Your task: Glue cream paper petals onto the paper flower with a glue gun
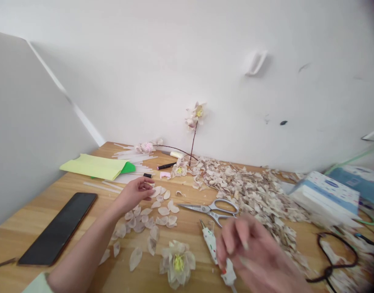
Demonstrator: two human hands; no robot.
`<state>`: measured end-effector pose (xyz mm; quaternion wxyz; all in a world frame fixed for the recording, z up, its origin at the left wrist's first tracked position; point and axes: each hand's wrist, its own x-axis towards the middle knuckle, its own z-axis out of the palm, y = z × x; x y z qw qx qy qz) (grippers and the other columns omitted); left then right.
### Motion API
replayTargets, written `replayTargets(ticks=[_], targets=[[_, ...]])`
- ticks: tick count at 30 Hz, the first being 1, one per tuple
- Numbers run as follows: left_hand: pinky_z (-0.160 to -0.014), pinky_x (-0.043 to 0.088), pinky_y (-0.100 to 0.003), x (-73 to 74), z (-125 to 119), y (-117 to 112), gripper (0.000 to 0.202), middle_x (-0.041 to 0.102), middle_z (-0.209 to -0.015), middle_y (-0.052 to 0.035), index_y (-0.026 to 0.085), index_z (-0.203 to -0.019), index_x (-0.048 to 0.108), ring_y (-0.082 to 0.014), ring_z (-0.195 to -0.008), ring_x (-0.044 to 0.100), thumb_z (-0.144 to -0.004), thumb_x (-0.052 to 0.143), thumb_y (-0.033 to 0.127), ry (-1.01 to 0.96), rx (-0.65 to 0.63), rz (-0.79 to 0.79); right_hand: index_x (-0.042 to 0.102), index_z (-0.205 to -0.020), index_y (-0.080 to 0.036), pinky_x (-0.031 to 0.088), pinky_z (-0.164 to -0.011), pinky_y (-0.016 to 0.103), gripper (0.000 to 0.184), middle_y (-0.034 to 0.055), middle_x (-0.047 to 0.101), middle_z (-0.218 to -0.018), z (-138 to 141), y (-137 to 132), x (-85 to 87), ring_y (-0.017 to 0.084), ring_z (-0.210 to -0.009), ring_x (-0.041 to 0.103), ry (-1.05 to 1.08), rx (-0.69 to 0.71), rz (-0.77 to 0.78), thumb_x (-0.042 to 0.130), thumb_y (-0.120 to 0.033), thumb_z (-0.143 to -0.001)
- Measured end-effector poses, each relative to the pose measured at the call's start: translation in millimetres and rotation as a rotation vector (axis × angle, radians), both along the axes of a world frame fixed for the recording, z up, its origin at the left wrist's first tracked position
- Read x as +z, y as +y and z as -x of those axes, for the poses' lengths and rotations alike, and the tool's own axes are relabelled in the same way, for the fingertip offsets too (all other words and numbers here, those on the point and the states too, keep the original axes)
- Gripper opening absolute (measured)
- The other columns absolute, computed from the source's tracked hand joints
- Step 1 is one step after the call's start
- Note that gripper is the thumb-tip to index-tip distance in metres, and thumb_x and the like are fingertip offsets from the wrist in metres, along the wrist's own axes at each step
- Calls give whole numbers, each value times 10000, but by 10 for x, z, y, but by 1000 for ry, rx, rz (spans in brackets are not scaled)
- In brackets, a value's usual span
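My left hand [136, 193] reaches over loose pale petals [163, 211], its fingers loosely bent and apart at the edge of the scatter. Whether a fingertip touches a petal I cannot tell. My right hand [251, 250], smeared by motion, hovers at the lower right with fingers apart and nothing visible in them. Partly behind it lies a white hot glue gun [209, 242] with its nozzle pointing away. Silver-handled scissors [209, 209] rest just beyond. Near the front edge sits a pale flower [177, 264] with a yellow centre.
A large heap of dried petals [251, 191] covers the right back. A phone [59, 228] lies at left, near yellow-green paper [95, 166] and white sticks [133, 155]. A flower stem [193, 142] leans on the wall. Tissue packs [329, 195] and a dark cord [338, 266] are at right.
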<state>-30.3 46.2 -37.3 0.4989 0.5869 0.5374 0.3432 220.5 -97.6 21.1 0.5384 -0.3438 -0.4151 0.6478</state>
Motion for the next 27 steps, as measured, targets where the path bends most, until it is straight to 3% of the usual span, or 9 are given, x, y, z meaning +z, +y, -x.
replayTargets(ticks=[3,6,8,11,14,18,22,27], targets=[[-697,521,-320,176,-105,-127,415,587,-804,1,187,-981,541,-139,-714,602,-619,697,318,-138,-46,49,514,-682,-219,424,-581,239,231,-31,528,-672,133,188,-18,124,-635,539,39,-65,45,737,-276,-660],[-698,529,-317,307,-232,-273,406,589,-760,19,194,-952,563,-115,-671,593,-593,749,238,-351,-55,145,526,-705,-204,387,-505,201,215,-46,499,-655,235,328,-197,87,-561,469,-80,-155,47,721,-291,-677],[-703,527,-297,344,-325,-361,360,589,-736,26,190,-913,580,-101,-670,587,-599,755,210,-461,-52,176,539,-726,-198,377,-485,194,213,-43,497,-672,295,408,-326,92,-580,458,-187,-201,33,714,-310,-679],[-700,520,-273,333,-459,-464,318,619,-763,6,178,-897,591,-102,-697,592,-621,747,200,-561,-79,226,544,-803,-204,431,-604,219,212,-23,545,-759,376,505,-447,123,-723,518,-261,-195,-13,695,-309,-696],[-677,513,-257,302,-545,-528,306,644,-809,-14,174,-918,585,-110,-717,603,-651,728,219,-570,-101,253,507,-906,-222,456,-702,258,257,-14,589,-836,424,556,-481,135,-795,557,-222,-173,-44,670,-287,-718],[-675,511,-275,296,-562,-554,317,643,-800,-7,183,-936,564,-117,-709,604,-662,717,225,-536,-139,258,437,-889,-235,462,-648,264,283,-32,640,-751,405,557,-458,123,-665,580,-207,-222,-47,657,-246,-711],[-683,508,-288,304,-550,-548,353,634,-804,-6,192,-981,554,-136,-754,605,-668,711,237,-454,-224,241,423,-827,-241,455,-627,266,254,-55,641,-690,358,539,-422,123,-613,588,-325,-164,-4,641,-208,-700],[-603,509,-241,313,-573,-560,269,564,-626,46,163,-849,598,-82,-594,554,-636,732,258,-356,-171,201,454,-776,-232,454,-647,282,185,-31,639,-707,248,554,-401,146,-651,599,-539,-113,-5,622,-216,-701]])
